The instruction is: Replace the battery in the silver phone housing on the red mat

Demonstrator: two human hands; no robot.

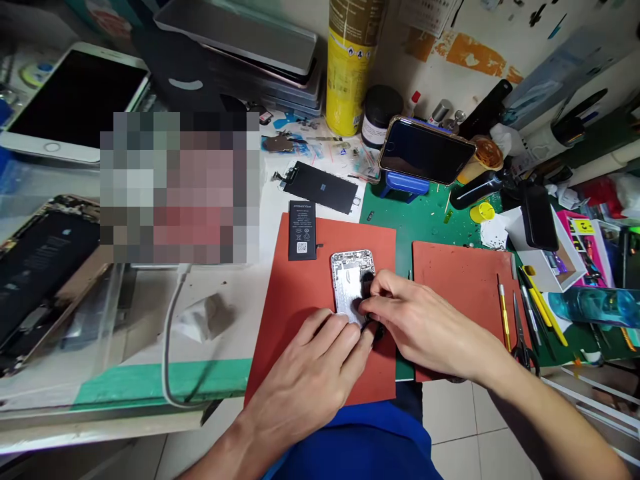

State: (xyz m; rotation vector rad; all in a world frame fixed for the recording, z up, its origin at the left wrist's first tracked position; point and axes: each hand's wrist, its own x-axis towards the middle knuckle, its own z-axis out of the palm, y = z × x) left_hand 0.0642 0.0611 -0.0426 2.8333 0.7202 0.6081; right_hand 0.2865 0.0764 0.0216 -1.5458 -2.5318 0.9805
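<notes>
An opened silver phone housing lies on a red-brown mat, its bare inside facing up. My left hand is closed over its lower end, fingers curled along the edge. Over the housing's right side, my right hand is closed in a pinch; whatever its fingertips hold is hidden. A dark part shows inside the housing just beside those fingertips. Above and left of the housing, a black phone battery rests on the mat's upper edge. Behind it lies a black flat phone screen part with a flex cable.
A second mat is at right, with scissors, a yellow-handled tool and tweezers beside it. A phone leans on a blue stand. Behind stand a yellow spray can and a black jar. A white cable hangs at left.
</notes>
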